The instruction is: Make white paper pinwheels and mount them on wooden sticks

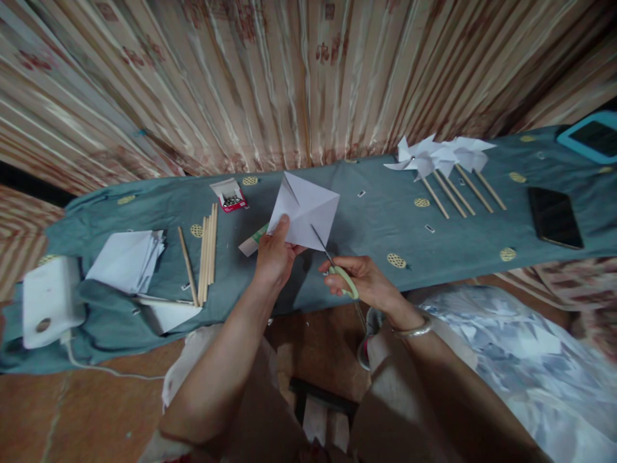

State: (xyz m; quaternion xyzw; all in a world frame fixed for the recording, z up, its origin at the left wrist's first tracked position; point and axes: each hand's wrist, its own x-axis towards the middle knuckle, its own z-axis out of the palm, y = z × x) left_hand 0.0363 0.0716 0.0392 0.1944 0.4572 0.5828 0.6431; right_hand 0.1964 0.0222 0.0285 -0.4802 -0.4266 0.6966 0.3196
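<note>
My left hand (274, 254) pinches the lower corner of a creased white paper square (303, 207), holding it up over the blue-grey cloth-covered table (376, 225). My right hand (364, 281) grips green-handled scissors (337, 267), their blades reaching into the paper's lower right edge along a fold line. Both hands are closed on what they hold. A silver bangle sits on my right wrist.
Left: a stack of white paper squares (128, 259), several wooden sticks (207, 252), a small box of pins (230, 195), a white device (48, 301). Right: finished paper pinwheels on sticks (441, 161), a dark phone (554, 217), a blue-cased tablet (592, 136). A curtain hangs behind.
</note>
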